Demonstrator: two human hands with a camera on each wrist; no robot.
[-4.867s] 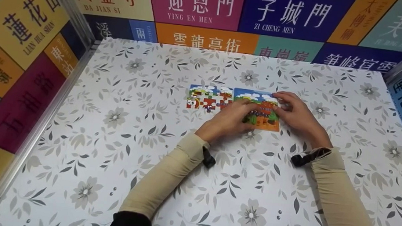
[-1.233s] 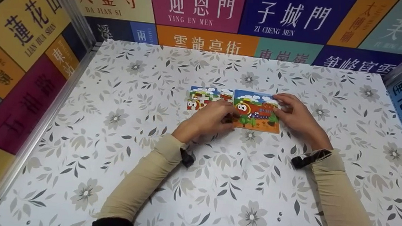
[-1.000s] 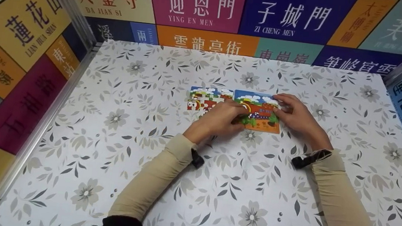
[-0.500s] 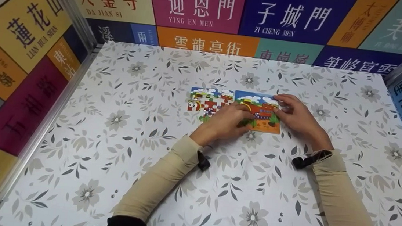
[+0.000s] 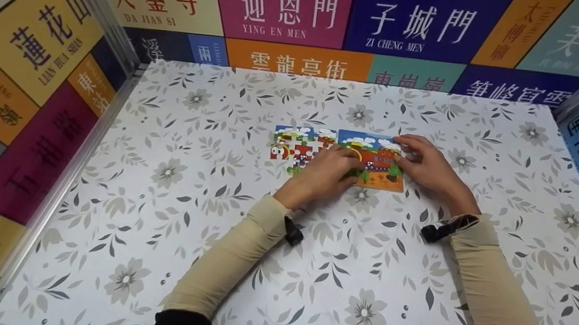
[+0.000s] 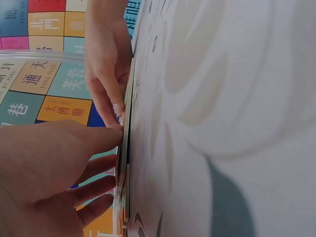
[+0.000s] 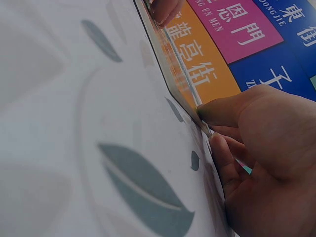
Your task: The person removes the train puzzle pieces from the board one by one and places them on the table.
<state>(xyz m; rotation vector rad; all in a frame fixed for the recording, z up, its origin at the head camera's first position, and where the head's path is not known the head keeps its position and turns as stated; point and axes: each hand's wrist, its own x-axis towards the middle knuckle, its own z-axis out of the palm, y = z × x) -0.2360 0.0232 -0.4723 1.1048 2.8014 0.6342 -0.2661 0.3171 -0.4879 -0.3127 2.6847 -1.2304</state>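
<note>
Two colourful pictures lie side by side on the table: a jigsaw puzzle [image 5: 305,153] with white gaps between some pieces, and a picture board [image 5: 386,180] showing a red, big-eyed cartoon figure under clouds. My left hand [image 5: 327,170] reaches across the join of the two, covering the puzzle's lower right part. Its thumb and fingertips touch the top of the board in the left wrist view. With thumb and fingers, my right hand [image 5: 429,168] holds the board's right edge near the upper corner. Seen edge-on, the board [image 7: 180,91] is thin and flat.
A white tablecloth [image 5: 156,224] with grey flowers and leaves covers the table. Panels [image 5: 283,8] with large Chinese characters rise behind and at both sides. Both wrists carry small black cameras at the sleeve cuffs.
My left hand moves from the board to the puzzle, then back right onto the join. A green bit shows at the puzzle's lower edge, unlike in the oldest frame. My right hand stays put.
</note>
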